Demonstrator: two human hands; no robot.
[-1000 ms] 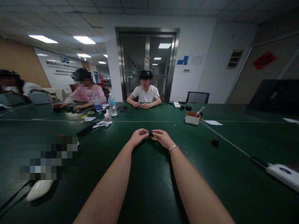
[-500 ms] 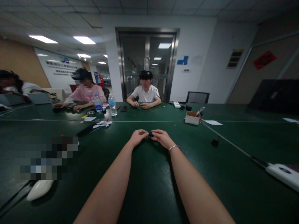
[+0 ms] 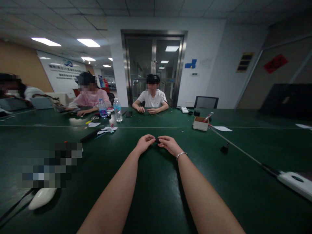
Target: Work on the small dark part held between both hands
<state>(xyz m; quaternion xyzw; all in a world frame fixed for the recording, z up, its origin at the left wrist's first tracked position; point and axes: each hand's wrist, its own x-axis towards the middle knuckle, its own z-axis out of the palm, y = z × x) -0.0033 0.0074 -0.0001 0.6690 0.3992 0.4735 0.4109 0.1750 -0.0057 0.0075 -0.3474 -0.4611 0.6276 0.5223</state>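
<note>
A small black object is pinched between my two hands, low over the green table. It is too small and too covered by fingers for me to tell its kind. My left hand comes from the left with thumb and fingertips pressed together on its left end. From the other side my right hand, with a silver bracelet at the wrist, grips the right end. Farther right, apart from both hands, a small black block-like thing rests on the table.
An open box with pens and a white power strip with its cable are on the right. Water bottles, crumpled paper and a white rounded object are on the left. Other people sit across the table.
Both hands stay almost in place around the small black object. At the far left, the person in pink has shifted an arm slightly.
</note>
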